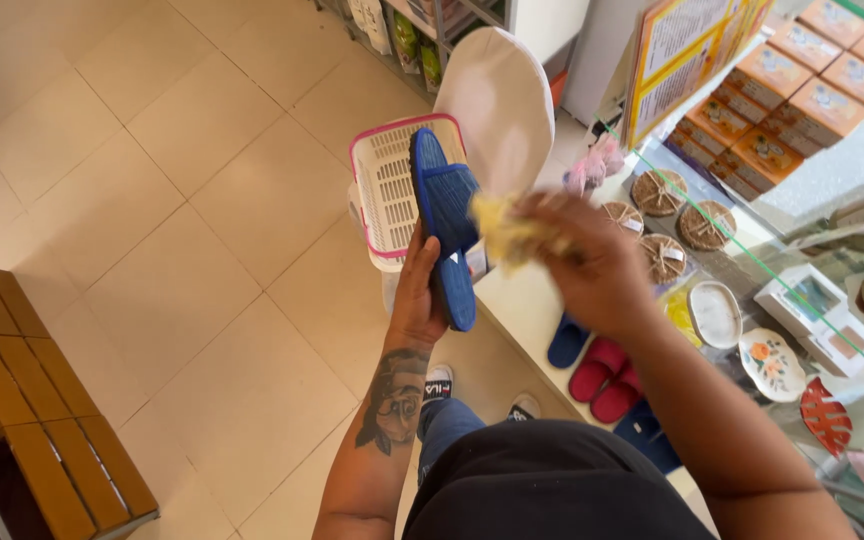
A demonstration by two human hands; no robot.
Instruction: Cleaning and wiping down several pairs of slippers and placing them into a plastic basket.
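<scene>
Two hands work above the floor: the left hand (418,296), fingers wrapped round a blue slipper (445,228), holds it upright; the right hand (592,262) pinches a yellow cloth (508,232) against it. Hard rubbing could twist the slipper loose.

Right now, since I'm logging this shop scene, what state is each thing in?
Left hand: gripping the blue slipper.
Blue slipper: held up on edge, off the floor.
Right hand: closed on the yellow cloth.
Yellow cloth: bunched, blurred, against the slipper.
White basket: pink-rimmed, tilted, behind the slipper.
Slippers on the shelf: lying in a row.
</scene>
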